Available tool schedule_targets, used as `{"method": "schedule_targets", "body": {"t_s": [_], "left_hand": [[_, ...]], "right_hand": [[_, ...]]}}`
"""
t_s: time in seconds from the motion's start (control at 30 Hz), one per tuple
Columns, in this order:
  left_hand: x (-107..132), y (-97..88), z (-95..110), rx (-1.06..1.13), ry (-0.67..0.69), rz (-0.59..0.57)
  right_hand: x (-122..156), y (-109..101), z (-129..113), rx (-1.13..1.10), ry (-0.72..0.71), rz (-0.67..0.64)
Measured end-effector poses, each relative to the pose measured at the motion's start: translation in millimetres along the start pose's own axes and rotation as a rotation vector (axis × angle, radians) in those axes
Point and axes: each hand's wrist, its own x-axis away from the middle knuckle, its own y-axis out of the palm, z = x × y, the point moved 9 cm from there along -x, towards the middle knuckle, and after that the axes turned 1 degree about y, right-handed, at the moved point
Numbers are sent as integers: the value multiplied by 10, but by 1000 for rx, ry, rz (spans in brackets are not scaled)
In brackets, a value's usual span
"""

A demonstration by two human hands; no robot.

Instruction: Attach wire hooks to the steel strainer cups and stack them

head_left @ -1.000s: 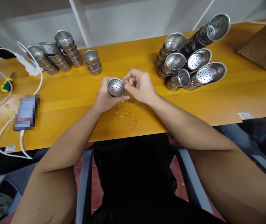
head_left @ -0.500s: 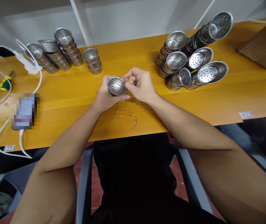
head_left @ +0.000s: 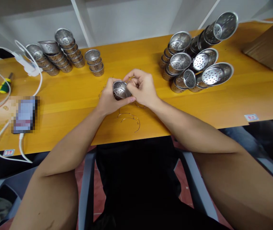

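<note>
My left hand (head_left: 107, 99) is wrapped round a small perforated metal cup (head_left: 121, 90), its open mouth tilted toward me. At the cup's right rim my right hand (head_left: 143, 88) is closed in a pinch. What sits between those fingertips is hidden, though thin glints of wire show around both hands. Just below the hands, several thin curved wires (head_left: 133, 118) lie on the wooden table (head_left: 79, 95). A short stack of similar perforated cups (head_left: 95, 65) stands beyond my left hand.
More nested perforated cups (head_left: 66, 43) stand at the back left. Leaning cup stacks (head_left: 186, 67) fill the right rear. On the left lie a phone (head_left: 25, 115), white cables (head_left: 40, 80) and a yellow-green screwdriver (head_left: 5, 85). A cardboard box (head_left: 268, 48) stands far right.
The cup has shifted slightly to the right and tilted a little within my left hand. My right hand stays pinched at its rim; more wire glints show near the left hand.
</note>
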Motion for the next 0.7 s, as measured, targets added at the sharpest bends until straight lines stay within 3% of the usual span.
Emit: {"method": "schedule_targets", "body": {"t_s": [0.23,0.7], "left_hand": [[-34,7,49,104,-21,-29],[-19,25,133,11,-118,-20]], "right_hand": [[-51,-2,-46,-41,22,-39],[-47,16,-32,-12,91,-4]]}}
